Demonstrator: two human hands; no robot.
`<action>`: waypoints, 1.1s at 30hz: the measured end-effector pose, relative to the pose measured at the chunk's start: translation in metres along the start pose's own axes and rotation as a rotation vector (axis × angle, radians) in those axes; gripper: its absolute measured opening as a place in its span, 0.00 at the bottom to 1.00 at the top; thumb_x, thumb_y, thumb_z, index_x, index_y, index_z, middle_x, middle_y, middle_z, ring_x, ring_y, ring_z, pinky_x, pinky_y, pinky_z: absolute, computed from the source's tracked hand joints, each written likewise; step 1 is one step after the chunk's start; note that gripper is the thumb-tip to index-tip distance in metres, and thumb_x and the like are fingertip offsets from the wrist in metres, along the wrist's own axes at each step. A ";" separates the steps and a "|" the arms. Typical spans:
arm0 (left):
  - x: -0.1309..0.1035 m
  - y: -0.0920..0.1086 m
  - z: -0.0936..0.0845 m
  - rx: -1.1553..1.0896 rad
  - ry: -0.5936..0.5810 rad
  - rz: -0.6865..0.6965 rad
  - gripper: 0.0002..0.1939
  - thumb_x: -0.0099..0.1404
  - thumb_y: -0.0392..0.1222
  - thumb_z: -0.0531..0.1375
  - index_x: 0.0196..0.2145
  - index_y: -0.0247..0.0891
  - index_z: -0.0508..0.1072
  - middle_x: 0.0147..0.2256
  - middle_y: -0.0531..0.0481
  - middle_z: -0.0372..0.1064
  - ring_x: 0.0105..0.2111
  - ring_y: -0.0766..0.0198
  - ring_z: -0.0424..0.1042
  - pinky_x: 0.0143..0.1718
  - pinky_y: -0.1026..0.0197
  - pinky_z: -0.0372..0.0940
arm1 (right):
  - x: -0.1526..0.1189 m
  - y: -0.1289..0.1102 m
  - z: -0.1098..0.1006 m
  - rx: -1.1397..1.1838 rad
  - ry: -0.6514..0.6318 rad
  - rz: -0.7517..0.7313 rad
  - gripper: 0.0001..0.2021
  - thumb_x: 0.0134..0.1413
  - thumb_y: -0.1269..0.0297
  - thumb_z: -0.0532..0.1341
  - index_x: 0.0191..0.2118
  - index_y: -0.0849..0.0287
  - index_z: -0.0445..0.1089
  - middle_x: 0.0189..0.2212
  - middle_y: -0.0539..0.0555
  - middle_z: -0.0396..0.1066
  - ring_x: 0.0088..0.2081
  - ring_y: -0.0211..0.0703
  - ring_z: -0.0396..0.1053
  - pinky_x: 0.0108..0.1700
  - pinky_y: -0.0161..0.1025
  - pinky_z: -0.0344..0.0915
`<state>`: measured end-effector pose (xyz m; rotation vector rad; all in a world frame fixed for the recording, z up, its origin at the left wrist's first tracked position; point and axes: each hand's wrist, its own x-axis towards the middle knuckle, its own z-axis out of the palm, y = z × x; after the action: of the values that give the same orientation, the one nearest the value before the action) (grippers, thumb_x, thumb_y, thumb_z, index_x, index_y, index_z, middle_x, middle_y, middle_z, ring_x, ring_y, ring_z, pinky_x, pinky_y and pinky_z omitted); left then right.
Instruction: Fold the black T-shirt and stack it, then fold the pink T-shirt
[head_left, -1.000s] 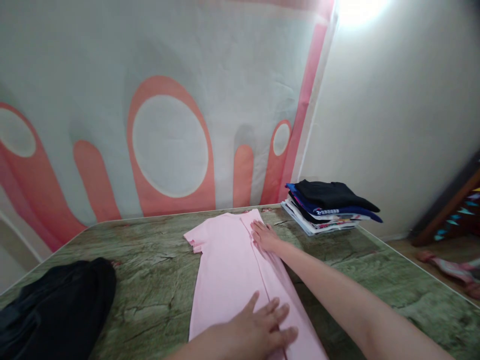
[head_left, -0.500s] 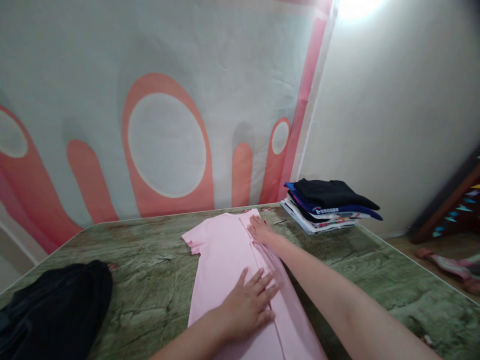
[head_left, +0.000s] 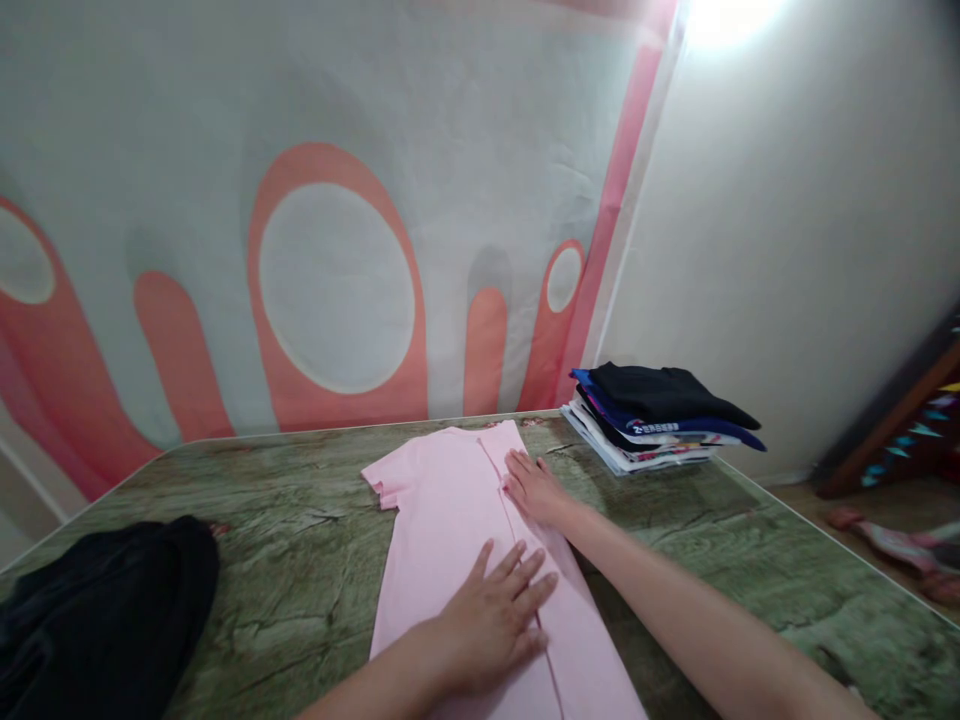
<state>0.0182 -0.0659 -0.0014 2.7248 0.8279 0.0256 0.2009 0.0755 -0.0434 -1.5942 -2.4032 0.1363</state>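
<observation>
A pink T-shirt (head_left: 442, 520) lies spread on the table, its right side folded inward in a long strip. One short sleeve sticks out at the left; no sleeve shows on the right. My left hand (head_left: 499, 610) rests flat on the lower part of the shirt, fingers spread across the folded edge. Farther up, my right hand (head_left: 536, 487) lies on the folded strip near the shoulder, palm down with fingers stretched out. Neither hand grips the cloth. The shirt's lower end runs out of the picture.
A stack of folded clothes (head_left: 660, 415), black on top, sits at the back right of the wood-patterned table (head_left: 300, 560). Dark crumpled cloth (head_left: 112, 610) lies at the near left. Behind the table rises a wall with a pink and grey print (head_left: 337, 290).
My right hand has slid slightly down the folded strip toward me, off the top of the shoulder. My left hand stays nearly in place.
</observation>
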 end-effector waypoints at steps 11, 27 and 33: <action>-0.001 0.005 -0.004 -0.025 -0.026 -0.022 0.31 0.72 0.58 0.37 0.67 0.46 0.40 0.67 0.46 0.31 0.66 0.51 0.31 0.62 0.36 0.32 | -0.032 -0.008 -0.005 0.001 0.005 -0.075 0.30 0.66 0.53 0.39 0.67 0.64 0.43 0.67 0.59 0.39 0.68 0.47 0.35 0.65 0.52 0.37; -0.026 0.028 -0.015 -0.105 -0.142 0.030 0.36 0.65 0.52 0.55 0.66 0.48 0.46 0.67 0.42 0.37 0.64 0.36 0.40 0.55 0.25 0.43 | -0.058 -0.024 -0.008 -0.025 -0.039 -0.136 0.30 0.66 0.53 0.39 0.67 0.63 0.44 0.68 0.58 0.37 0.68 0.48 0.34 0.65 0.54 0.37; -0.037 0.042 -0.027 -0.224 -0.241 0.139 0.27 0.69 0.40 0.48 0.63 0.60 0.53 0.64 0.56 0.49 0.64 0.43 0.45 0.55 0.31 0.52 | -0.077 -0.034 -0.013 -0.008 -0.060 -0.171 0.29 0.66 0.54 0.39 0.68 0.62 0.42 0.67 0.58 0.38 0.67 0.47 0.36 0.66 0.54 0.40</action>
<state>0.0079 -0.1120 0.0384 2.5056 0.5324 -0.1673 0.2021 -0.0099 -0.0354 -1.3981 -2.5755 0.1439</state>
